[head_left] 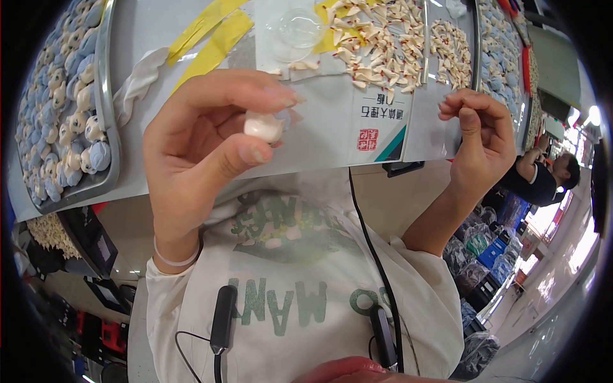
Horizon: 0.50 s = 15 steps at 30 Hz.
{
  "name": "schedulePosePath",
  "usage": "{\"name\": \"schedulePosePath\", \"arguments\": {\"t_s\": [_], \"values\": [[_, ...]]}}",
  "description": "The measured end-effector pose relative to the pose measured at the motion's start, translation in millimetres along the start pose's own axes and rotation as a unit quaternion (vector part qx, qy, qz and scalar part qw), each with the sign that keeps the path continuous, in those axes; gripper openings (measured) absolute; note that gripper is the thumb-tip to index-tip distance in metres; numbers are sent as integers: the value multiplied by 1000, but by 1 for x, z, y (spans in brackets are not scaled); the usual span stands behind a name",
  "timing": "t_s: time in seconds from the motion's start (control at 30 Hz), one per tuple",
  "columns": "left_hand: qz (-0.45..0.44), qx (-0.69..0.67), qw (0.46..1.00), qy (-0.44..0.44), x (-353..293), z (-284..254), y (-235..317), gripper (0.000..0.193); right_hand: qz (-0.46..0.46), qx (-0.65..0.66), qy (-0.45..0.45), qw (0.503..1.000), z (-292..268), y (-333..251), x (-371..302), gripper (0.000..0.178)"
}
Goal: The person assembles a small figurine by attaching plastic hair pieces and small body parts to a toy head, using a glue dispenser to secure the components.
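Observation:
My left hand point(185, 137) is raised over the near edge of the table, thumb and fingers curled around a small, glossy, cream doll head point(263, 127). A bit of light blue shows at its far side, and the fingers hide part of it. To the right, my right hand point(482, 131) is held up with its fingers bent and the thumb close to them. Whatever may be in that pinch is too small to make out. Just beyond it lies a heap of small cream pieces with red marks point(383, 45).
On the left, a metal tray point(110, 127) holds many blue-haired doll heads point(57, 121). Yellow tape strips point(214, 45), a twisted white tissue point(140, 83) and a clear round dish point(297, 29) lie on the table point(306, 140). Another person point(543, 175) is at the far right.

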State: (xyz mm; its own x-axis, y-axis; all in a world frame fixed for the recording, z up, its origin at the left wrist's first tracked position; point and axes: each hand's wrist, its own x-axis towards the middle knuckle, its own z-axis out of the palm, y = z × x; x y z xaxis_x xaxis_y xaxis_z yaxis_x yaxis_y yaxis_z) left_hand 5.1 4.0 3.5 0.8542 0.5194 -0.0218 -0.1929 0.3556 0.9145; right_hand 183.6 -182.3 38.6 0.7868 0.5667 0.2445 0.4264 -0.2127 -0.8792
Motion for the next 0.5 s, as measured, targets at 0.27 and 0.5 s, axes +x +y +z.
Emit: {"name": "schedulePosePath", "arguments": {"t_s": [0.27,0.5], "values": [[17,-15,1000,9,-2,-5,-1,35,-129,25,-38,991,33,-16,31,8],[24,-62,997,-32,-1,-9,-4,33,-161,-21,-116,980,71,-32,52,15]]}}
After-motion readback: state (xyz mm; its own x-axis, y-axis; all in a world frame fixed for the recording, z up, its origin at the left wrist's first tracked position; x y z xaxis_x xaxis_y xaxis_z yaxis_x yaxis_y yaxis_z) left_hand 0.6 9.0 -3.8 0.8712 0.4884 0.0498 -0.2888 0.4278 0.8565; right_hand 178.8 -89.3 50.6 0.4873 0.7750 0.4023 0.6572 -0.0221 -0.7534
